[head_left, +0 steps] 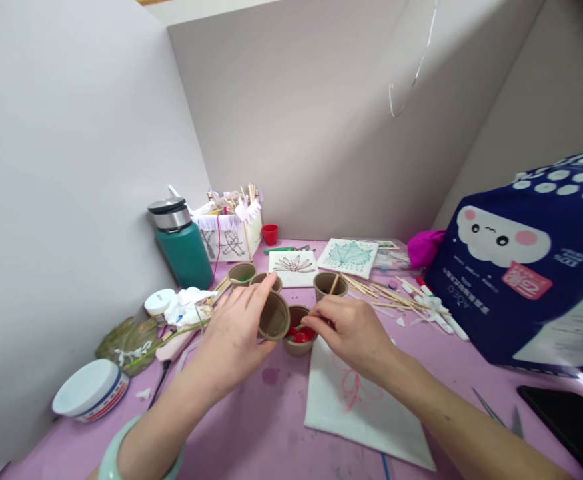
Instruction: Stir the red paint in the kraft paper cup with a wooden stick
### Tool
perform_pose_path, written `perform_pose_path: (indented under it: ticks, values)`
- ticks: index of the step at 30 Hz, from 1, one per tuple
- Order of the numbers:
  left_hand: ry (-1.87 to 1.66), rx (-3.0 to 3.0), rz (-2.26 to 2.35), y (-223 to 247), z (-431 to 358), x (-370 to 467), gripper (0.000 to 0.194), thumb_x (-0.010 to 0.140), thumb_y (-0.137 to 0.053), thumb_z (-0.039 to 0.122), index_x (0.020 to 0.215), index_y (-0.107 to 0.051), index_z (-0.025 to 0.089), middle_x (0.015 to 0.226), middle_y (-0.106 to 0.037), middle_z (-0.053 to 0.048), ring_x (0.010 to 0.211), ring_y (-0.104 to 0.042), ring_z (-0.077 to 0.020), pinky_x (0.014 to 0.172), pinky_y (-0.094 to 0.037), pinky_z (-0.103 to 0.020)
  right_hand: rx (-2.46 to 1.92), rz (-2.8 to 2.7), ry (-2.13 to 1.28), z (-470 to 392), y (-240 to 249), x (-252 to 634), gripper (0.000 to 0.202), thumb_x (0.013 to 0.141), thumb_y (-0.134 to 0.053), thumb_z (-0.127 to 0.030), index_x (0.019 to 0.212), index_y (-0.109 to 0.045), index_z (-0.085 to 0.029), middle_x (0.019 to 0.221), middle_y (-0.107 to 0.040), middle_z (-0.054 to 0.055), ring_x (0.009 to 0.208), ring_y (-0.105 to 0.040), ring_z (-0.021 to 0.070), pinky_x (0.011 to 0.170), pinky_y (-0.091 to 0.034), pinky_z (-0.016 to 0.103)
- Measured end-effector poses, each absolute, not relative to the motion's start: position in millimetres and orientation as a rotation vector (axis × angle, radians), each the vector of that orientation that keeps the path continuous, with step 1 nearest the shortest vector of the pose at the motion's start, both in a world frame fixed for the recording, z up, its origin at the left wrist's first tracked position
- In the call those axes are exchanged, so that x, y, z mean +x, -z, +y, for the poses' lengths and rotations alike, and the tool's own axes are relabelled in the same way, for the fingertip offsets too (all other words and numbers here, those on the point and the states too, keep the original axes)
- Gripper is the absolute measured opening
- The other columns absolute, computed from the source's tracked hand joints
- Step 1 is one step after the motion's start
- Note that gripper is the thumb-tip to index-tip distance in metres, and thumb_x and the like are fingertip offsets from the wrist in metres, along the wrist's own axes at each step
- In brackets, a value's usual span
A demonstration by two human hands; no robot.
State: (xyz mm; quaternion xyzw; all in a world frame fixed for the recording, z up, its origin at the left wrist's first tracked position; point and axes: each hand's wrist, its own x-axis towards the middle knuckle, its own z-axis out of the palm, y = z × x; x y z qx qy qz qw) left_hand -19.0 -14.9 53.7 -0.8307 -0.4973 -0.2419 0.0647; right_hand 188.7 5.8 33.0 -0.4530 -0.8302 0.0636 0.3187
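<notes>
My left hand (234, 320) grips a small brown cup (274, 316), tilted with its mouth toward me; its inside looks bare. Close beside it stands another brown cup (299, 349) with red paint (301, 335) in it. A thin wooden stick (300, 327) is pinched in the fingers of my right hand (349, 327), and its end reaches into the red paint. Under my right forearm lies a white cloth piece (371, 423) with a pink line drawing. Behind my hands are more brown cups, one with green paint (242, 273) and one holding a stick (329, 285).
A teal bottle (184, 253) and a decorated box of sticks (231, 233) stand at the back left. Two drawn panels (294, 268) lie behind the cups. On the right are loose sticks (386, 293), scissors (501, 413) and a large blue bag (501, 313). A white bowl (91, 390) sits left.
</notes>
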Motion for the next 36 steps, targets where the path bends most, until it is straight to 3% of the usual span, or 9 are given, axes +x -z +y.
perform_pose_path:
  ticks: [36]
  values:
    - [0.664,-2.507,-1.501,-57.7,-14.4,-15.8,0.079,0.073,-0.06,0.015,0.142,-0.023,0.023,0.127,-0.054,-0.009,0.115,-0.049,-0.0288,0.095,-0.041,-0.046,-1.184,-2.2,-0.158,4.2,-34.5,188.2,0.022,0.088,-0.057,-0.029,0.07,-0.065,-0.019,0.068,-0.063,0.001,0.062,-0.054,0.0123,0.058,-0.036,0.025]
